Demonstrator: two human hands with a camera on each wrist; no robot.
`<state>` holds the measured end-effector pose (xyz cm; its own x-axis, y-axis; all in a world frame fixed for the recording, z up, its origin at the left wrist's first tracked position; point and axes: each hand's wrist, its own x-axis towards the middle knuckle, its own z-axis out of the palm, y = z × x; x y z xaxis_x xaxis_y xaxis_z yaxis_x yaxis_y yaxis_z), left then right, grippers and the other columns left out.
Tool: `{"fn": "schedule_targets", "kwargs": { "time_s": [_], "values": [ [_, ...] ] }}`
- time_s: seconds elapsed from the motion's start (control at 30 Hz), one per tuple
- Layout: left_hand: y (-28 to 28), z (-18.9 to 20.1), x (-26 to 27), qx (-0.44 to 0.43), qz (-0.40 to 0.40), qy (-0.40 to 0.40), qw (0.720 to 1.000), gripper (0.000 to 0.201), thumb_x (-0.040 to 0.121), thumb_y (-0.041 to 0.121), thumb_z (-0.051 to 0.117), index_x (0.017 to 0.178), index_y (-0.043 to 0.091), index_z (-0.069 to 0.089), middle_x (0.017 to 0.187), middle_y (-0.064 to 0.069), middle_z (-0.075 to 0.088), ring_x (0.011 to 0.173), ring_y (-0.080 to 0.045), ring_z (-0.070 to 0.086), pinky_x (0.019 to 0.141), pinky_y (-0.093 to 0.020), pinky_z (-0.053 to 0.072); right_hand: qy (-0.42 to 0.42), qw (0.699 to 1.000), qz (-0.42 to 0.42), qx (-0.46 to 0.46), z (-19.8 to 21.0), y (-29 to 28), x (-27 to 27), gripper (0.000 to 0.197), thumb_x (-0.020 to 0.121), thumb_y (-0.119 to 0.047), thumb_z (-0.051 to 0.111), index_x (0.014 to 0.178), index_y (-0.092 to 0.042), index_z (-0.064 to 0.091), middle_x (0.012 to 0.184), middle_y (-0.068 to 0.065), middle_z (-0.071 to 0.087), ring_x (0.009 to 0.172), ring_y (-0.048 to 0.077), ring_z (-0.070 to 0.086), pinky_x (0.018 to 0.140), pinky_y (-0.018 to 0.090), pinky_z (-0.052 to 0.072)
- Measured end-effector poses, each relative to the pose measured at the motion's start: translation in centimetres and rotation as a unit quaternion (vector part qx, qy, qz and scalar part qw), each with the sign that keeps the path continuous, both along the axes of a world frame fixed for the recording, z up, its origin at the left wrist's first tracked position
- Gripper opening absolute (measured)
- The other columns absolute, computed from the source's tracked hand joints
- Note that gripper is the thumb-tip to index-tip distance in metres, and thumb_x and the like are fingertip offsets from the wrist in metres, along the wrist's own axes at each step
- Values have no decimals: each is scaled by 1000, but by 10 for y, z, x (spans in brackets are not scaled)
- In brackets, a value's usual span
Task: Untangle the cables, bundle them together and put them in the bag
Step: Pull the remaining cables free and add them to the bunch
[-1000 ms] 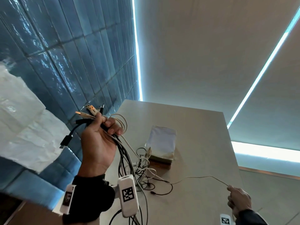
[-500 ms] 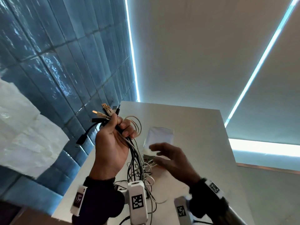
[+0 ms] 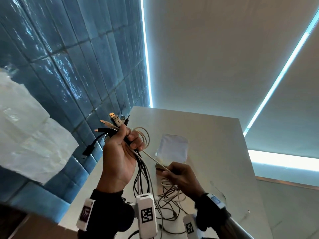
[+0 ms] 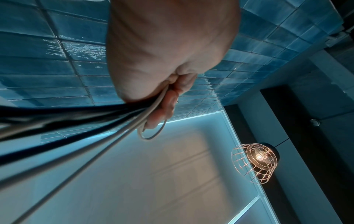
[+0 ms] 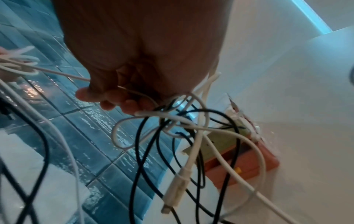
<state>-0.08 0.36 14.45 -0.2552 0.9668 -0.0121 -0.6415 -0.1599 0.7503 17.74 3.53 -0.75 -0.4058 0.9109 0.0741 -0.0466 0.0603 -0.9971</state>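
My left hand (image 3: 120, 152) is raised above the table and grips a bunch of black and white cables (image 3: 143, 171) just below their plugs (image 3: 114, 123), which fan out above the fist. The cables hang from it down to the table. A white cable (image 3: 153, 157) runs taut from the left fist to my right hand (image 3: 179, 176), which pinches it lower right. In the right wrist view, the right hand (image 5: 118, 97) holds that white cable (image 5: 63, 74), with tangled loops (image 5: 191, 136) dangling under it. A pale flat bag (image 3: 174, 149) lies on the table beyond the hands.
The white table (image 3: 215, 152) stretches ahead, with a blue tiled wall (image 3: 77, 66) along its left side. A small red-brown box (image 5: 243, 165) sits under the bag. Loose cable loops (image 3: 169, 200) lie on the table near my wrists. Crumpled white plastic (image 3: 25, 138) hangs at left.
My right hand came in from the lower right, where it held a stretched thin cable, reached toward the bunch with spread fingers, and now pinches a white cable just below the left fist.
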Motion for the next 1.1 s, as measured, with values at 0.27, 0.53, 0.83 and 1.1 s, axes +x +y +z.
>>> {"fn": "schedule_targets", "kwargs": {
  "time_s": [0.27,0.53,0.83,1.1],
  "values": [
    [2,0,-9,-12,5,10,1000,29,97,29,41,70,18,37,63,4,31,51,-10,28,50,-25,32,-20,999,-15,-23,-25,1,22,25,86,-12,69,63,-16,62,55,-11,47,50,7,37,50,18,31],
    [-1,18,-24,19,24,3,1000,25,91,30,44,70,19,38,61,5,32,51,-10,28,47,-22,35,-63,990,-15,-122,-43,-5,38,27,93,-16,60,69,-6,66,51,-1,35,46,12,31,43,18,34],
    [10,-14,11,-126,-98,87,983,31,100,20,37,70,17,38,58,2,36,46,-11,29,49,-27,26,59,985,-42,-155,20,16,28,25,96,-23,52,85,-4,65,59,3,18,55,21,9,47,30,9],
    [17,-41,44,-243,-124,140,952,30,102,25,41,78,11,50,58,-3,60,59,-19,52,56,-30,33,134,989,10,-66,79,8,13,24,98,-19,50,93,1,63,58,4,42,49,13,33,42,20,26]
  ]
}}
